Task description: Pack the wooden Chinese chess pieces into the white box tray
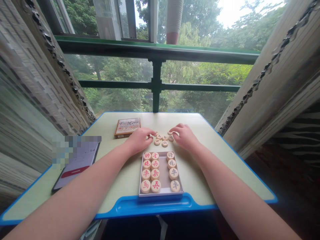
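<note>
Several round wooden Chinese chess pieces (164, 143) lie loosely grouped on the table between my hands. My left hand (140, 138) is at the group's left side, its fingers curled against a piece partly hidden by the fingertips. On the other side, the bent fingers of my right hand (186, 136) close at a piece (170, 133) on the group's far right. Nearer to me is an open shallow box (163, 192). Inside, red-marked pieces (155, 174) fill two columns on the left, and dark-marked pieces (173, 173) form one column along the right wall.
A decorated box lid (128, 126) lies at the back left. A phone (81, 163), partly blurred out, rests at the left edge. The pale table (207, 190) has a blue rim and a front groove (155, 203). Curtains flank the window and green railing (156, 71).
</note>
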{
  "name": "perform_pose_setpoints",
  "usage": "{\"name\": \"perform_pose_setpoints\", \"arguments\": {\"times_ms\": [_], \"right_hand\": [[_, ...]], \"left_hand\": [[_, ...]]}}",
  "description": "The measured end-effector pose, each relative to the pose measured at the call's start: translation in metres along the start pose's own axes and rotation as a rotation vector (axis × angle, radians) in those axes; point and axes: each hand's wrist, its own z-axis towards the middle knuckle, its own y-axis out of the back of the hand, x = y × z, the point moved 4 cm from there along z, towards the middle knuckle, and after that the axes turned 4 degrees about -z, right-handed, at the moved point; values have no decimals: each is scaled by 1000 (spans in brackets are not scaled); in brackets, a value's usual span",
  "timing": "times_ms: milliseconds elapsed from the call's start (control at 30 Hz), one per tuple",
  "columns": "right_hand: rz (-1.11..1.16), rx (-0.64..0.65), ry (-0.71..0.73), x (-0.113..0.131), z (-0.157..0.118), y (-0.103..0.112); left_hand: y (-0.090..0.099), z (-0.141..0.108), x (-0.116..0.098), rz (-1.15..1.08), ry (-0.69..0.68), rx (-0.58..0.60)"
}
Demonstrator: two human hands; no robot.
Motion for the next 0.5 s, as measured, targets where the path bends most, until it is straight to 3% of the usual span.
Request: {"name": "perform_pose_setpoints", "arguments": {"times_ms": [233,500], "right_hand": [[-70,-1,-66,-5,-1,5],[-8,103,197,20,-1,-9]], "left_hand": [[0,1,-1,-8,8,-45],[-11,8,-3,81,-74,61]]}}
